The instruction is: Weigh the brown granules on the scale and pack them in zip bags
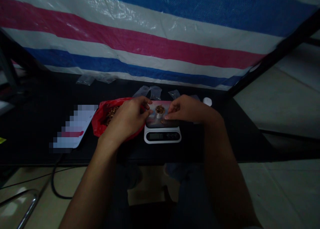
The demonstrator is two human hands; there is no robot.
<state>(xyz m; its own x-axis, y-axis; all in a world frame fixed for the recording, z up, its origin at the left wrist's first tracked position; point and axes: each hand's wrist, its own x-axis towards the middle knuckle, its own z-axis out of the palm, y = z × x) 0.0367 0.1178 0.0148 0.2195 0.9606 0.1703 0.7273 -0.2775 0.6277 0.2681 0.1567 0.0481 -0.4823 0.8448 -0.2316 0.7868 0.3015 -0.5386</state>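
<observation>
**Fingertips closed in around cup on scale**

The metal cup (159, 115), heaped with brown pieces (159, 109), is centred on the digital scale (162, 136), lower middle. It is flanked by the half-curled left hand (127, 118) and right hand (187, 109); whether it is gripped cannot be told. Light fingertip contact is best kept.

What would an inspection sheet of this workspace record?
Surface: black tabletop.
Job's things: white digital scale bearing a small silver metal cup topped with brown pieces; red plastic bag holding similar brown pieces.
Clutter: clear plastic bags, blurred white paper, small white round item.
Grips: bare left hand and bare right hand, fingertips beside the cup.
Cables: black cable below the tabletop.
Surroundings: red, white and blue striped tarpaulin, pale tiled floor.
</observation>
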